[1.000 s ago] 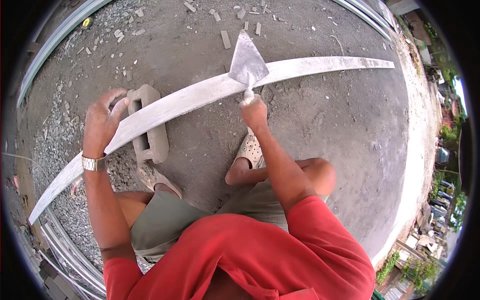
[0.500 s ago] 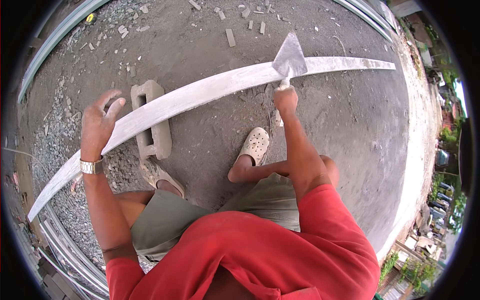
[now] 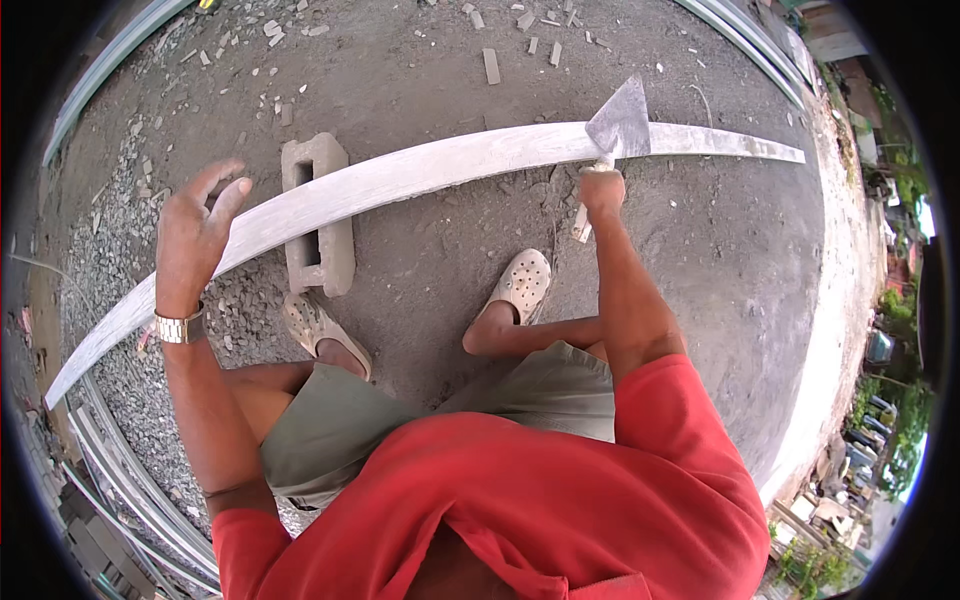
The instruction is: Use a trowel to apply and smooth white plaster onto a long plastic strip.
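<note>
My right hand point(image 3: 603, 192) is wrapped round the handle of a pointed brick trowel point(image 3: 622, 120). The trowel's blade lies over the far right part of a long whitish board point(image 3: 420, 168), which looks bowed in this view; whether it touches the surface I cannot tell. Under the left part of the board is a grey hollow concrete block point(image 3: 330, 255), its two openings partly covered. My left hand point(image 3: 197, 225) is beside the board, left of the block, fingers apart and curved, holding nothing. A metal-band watch sits on that wrist.
My feet in beige clogs point(image 3: 523, 283) stand close below the board. Gravel point(image 3: 240, 335) spreads at left, and broken pieces point(image 3: 491, 66) lie on the far ground. Metal channels point(image 3: 120, 75) run along the far left, with more lengths point(image 3: 130, 480) at lower left.
My right hand has moved right along the board with the trowel, and the blade has turned slightly. My left hand stays open near the board. The whole view has shifted a little.
</note>
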`<action>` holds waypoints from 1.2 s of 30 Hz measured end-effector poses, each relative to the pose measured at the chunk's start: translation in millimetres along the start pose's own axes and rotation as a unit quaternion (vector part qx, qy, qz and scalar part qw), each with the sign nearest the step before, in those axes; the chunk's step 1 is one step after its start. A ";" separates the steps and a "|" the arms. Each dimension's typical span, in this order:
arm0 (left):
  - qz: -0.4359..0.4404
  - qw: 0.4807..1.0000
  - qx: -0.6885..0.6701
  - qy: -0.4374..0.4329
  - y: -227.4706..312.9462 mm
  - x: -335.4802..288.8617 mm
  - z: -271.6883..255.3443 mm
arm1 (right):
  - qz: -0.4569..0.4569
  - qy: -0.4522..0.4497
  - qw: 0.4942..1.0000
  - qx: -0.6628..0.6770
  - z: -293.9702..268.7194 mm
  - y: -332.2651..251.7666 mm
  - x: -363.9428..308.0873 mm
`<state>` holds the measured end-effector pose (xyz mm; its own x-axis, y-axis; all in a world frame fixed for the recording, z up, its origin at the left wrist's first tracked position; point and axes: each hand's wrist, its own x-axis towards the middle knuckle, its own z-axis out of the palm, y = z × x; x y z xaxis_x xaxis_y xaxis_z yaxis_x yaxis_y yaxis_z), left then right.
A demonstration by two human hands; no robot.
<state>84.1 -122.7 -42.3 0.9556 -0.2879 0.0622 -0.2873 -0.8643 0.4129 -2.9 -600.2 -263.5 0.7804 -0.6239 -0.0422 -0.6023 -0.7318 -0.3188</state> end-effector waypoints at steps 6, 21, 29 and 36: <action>0.045 0.998 -0.023 0.022 19.4 16.5 9.8 | 0.044 -0.129 0.977 0.167 61.6 -120.1 -138.5; 0.004 1.000 -0.017 0.025 -4.4 -11.6 -9.1 | -0.156 0.039 0.983 -0.086 56.8 18.4 -15.6; 0.007 1.000 -0.020 0.011 -1.5 -11.1 -10.7 | 0.001 -0.044 0.999 0.009 14.8 9.0 4.5; 0.016 0.999 -0.030 -0.016 21.6 9.1 -1.0 | 0.015 -0.141 0.971 0.191 80.9 -147.8 -150.5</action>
<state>86.7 -143.5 -31.9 0.9432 -0.3286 0.0481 -0.3123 -0.8281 0.4656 -17.8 -376.0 -286.7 0.8109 -0.5045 -0.2966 -0.5610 -0.5260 -0.6392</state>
